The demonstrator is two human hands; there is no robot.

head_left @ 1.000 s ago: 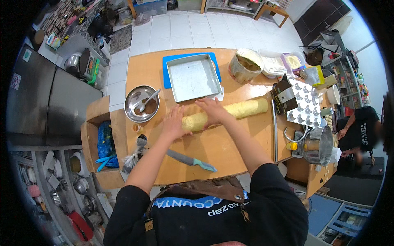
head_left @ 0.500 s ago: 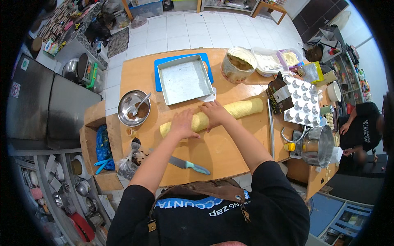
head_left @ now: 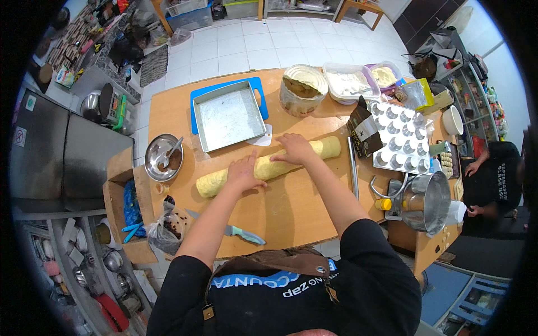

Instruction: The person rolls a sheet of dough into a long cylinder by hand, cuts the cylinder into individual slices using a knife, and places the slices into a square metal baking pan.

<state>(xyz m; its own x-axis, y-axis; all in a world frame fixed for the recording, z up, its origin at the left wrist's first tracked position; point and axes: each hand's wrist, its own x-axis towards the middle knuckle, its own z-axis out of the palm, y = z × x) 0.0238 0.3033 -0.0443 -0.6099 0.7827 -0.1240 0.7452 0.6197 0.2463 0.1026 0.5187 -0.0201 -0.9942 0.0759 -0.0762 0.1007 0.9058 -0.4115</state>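
A long pale yellow dough roll (head_left: pixel 325 146) lies crosswise on the wooden table (head_left: pixel 297 218). My left hand (head_left: pixel 244 177) rests on its left part, fingers spread. My right hand (head_left: pixel 293 150) lies over its middle, fingers apart. A square metal pan (head_left: pixel 228 115) on a blue board (head_left: pixel 257 95) sits beyond the roll. A steel bowl with a spoon (head_left: pixel 156 161) is at the left. A green-handled knife (head_left: pixel 245 235) lies nearer me, partly hidden by my left arm. A metal bar (head_left: pixel 353 168) is beside the roll's right end.
Tubs (head_left: pixel 346 84), a muffin tray (head_left: pixel 400 134) and a mixer bowl (head_left: pixel 427 203) crowd the table's right; a plastic bag (head_left: pixel 165 232) and cardboard box (head_left: pixel 115 224) are at the left. Another person (head_left: pixel 496 176) is at the far right. A fridge (head_left: pixel 45 145) stands left.
The view has shifted, moving the scene leftward. My left hand has moved right relative to the roll, showing more of its left end. My right hand stays on the roll, fingers slightly shifted.
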